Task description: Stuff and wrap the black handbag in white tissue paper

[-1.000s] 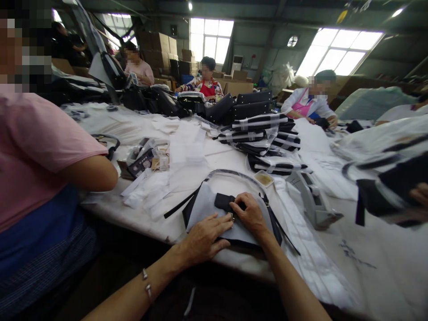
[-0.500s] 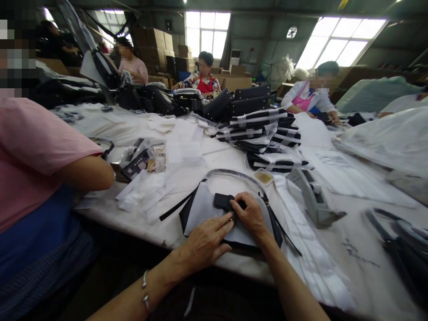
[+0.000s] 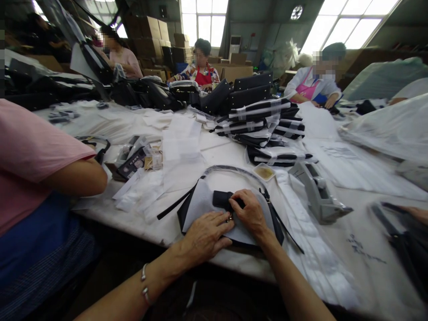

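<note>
A black handbag (image 3: 280,229) lies on the table before me, its front covered by a pale grey sheet (image 3: 200,205) and its wrapped handle (image 3: 230,168) arching away from me. On the sheet rests a black flap (image 3: 220,199) with a small gold clasp (image 3: 229,218) just below it. My left hand (image 3: 207,234) lies flat on the bag, fingers stretched out, the tips by the clasp. With thumb and forefinger, my right hand (image 3: 249,211) pinches the right end of the flap. The exact grip is partly hidden by the fingers.
A grey tape dispenser (image 3: 316,194) and a small dish (image 3: 264,171) stand beyond the bag. Wrapped bags (image 3: 261,127) are piled further back. White sheets (image 3: 182,138) and a box of tags (image 3: 133,160) lie left, near a co-worker's elbow (image 3: 96,176). Another hand (image 3: 417,214) touches a bag at right.
Both my hands stay at the flap with little movement. The gold clasp shows more clearly by my left fingertips. At the right edge another person's hand has appeared at a black bag.
</note>
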`<move>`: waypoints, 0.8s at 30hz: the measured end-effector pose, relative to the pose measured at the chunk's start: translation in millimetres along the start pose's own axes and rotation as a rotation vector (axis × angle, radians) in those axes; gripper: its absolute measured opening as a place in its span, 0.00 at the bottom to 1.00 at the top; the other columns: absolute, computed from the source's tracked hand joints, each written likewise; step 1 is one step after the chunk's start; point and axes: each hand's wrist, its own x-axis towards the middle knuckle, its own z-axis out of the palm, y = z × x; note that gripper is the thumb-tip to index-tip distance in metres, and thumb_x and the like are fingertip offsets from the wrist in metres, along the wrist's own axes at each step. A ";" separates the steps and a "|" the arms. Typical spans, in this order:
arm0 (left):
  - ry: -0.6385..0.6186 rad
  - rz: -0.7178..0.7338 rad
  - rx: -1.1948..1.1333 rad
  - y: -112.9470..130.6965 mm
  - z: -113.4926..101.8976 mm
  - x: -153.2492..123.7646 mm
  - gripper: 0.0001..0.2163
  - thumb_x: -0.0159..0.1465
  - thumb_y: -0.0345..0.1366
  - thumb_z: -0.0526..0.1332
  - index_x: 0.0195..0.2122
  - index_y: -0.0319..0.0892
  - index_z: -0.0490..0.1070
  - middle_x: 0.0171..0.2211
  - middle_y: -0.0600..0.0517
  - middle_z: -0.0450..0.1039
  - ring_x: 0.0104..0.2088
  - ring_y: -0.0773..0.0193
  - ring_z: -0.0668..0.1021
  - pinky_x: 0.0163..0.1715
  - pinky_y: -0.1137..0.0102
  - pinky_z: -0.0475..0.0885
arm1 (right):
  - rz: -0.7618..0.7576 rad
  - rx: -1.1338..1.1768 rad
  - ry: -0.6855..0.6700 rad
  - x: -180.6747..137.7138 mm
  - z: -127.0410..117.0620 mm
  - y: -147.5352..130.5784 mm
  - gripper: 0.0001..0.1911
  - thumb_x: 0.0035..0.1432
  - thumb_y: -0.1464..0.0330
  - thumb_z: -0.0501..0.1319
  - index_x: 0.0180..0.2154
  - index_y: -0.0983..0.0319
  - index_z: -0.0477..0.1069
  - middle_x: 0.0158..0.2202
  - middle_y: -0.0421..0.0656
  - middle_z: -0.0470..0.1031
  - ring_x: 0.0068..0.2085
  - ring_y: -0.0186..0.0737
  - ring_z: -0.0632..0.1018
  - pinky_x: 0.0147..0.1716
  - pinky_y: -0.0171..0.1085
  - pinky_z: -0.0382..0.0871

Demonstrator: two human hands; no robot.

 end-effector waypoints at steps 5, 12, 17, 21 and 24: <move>0.020 -0.004 0.002 0.7 0.8 -2.9 0.19 0.65 0.41 0.64 0.56 0.44 0.67 0.58 0.45 0.69 0.57 0.52 0.72 0.59 0.57 0.67 | -0.033 0.073 -0.247 -0.7 -20.0 -12.6 0.04 0.60 0.71 0.61 0.33 0.58 0.74 0.34 0.40 0.77 0.39 0.40 0.75 0.44 0.40 0.66; 0.099 0.036 -0.053 -1.5 7.1 -10.5 0.18 0.65 0.38 0.64 0.56 0.44 0.67 0.54 0.48 0.71 0.54 0.57 0.74 0.61 0.58 0.65 | -0.152 0.104 -0.542 -3.1 -35.5 -11.5 0.10 0.60 0.70 0.62 0.42 0.54 0.79 0.40 0.41 0.78 0.44 0.40 0.76 0.47 0.40 0.70; 0.131 0.046 -0.054 -2.1 11.8 -13.6 0.16 0.65 0.36 0.63 0.53 0.42 0.68 0.50 0.49 0.73 0.51 0.58 0.75 0.62 0.57 0.64 | -0.252 0.027 -0.576 1.3 -29.2 -3.7 0.10 0.61 0.67 0.63 0.43 0.52 0.80 0.39 0.42 0.78 0.42 0.40 0.76 0.43 0.38 0.71; 0.143 0.053 -0.070 -2.7 13.5 -14.7 0.14 0.66 0.37 0.62 0.53 0.42 0.68 0.48 0.48 0.74 0.50 0.59 0.76 0.62 0.58 0.64 | -0.356 0.025 -0.628 9.5 -33.4 -6.3 0.11 0.63 0.68 0.60 0.42 0.52 0.80 0.40 0.42 0.78 0.42 0.39 0.76 0.42 0.37 0.70; 0.145 0.049 -0.079 -3.6 14.6 -14.7 0.14 0.66 0.37 0.62 0.52 0.42 0.69 0.49 0.48 0.74 0.51 0.58 0.76 0.62 0.58 0.64 | -0.411 0.040 -0.690 13.3 -38.5 -12.6 0.13 0.64 0.72 0.56 0.41 0.54 0.79 0.39 0.42 0.78 0.41 0.38 0.76 0.43 0.36 0.70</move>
